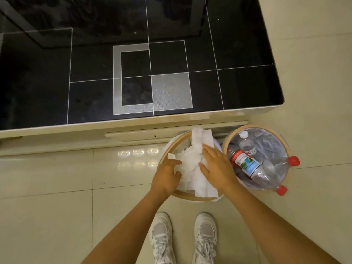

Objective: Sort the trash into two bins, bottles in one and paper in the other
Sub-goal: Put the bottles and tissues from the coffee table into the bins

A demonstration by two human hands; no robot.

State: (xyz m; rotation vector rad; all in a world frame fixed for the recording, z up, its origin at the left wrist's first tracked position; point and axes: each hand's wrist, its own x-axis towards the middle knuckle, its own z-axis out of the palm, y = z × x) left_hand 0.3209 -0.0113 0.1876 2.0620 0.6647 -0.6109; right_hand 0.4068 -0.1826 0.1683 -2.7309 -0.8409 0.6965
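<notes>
Two round bins on pale floor tiles, side by side below a black glass tabletop point(133, 73). Left bin point(190, 197) heaped with white paper point(192, 164), strips spilling over near and far rim. Right bin point(226, 138) holding four plastic bottles or so: two red caps pointing right, one white cap point(243, 134) pointing away. Labelled bottle point(245, 162) lying diagonally, writing unreadable. Left hand point(167, 178) curled, gripping paper; right hand point(215, 168) flat, fingers straight, pressing the heap. Two white shoes below.

We cannot see inside the paper bin point(172, 194): white paper point(192, 168) and both hands cover it. Left hand point(166, 177) fingertips are tucked under paper. Bottle label point(245, 162) text is too small to read. Table point(133, 122) is cut off top and left; shoes point(162, 239) at the bottom edge.
</notes>
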